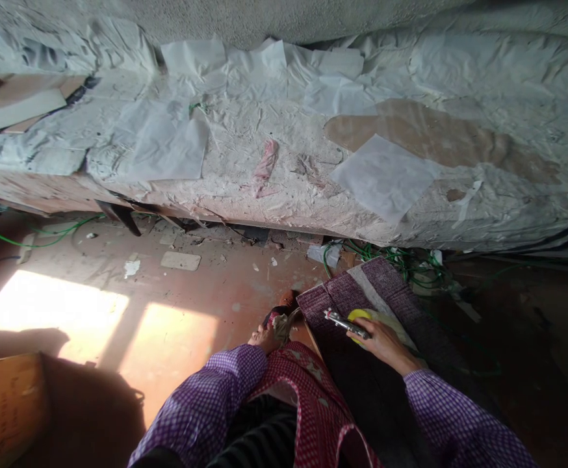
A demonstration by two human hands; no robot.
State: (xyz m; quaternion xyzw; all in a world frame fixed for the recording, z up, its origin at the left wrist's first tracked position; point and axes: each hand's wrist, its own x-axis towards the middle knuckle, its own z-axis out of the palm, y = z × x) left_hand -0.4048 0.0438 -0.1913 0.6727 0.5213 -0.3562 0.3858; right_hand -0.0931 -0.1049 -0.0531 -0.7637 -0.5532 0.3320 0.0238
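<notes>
lower centre-right, the right hand [386, 342] is clamped on a slim shiny metal tool [345, 323] pointing upper left, over a ribbed purple board [335, 299]; whether the left hand [264, 338] is closed cannot be told.

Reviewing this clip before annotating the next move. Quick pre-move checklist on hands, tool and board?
1. Right hand grips the metal tool: ok.
2. Tool tip rests on the purple board: ok.
3. Yellow object under the right hand, what it is: cannot tell.
4. Left hand at the board's near-left edge, grip on it: cannot tell, partly hidden.
5. Board lies flat and steady: cannot tell.
6. Green cords lie beside the board's far end: not ok.
</notes>
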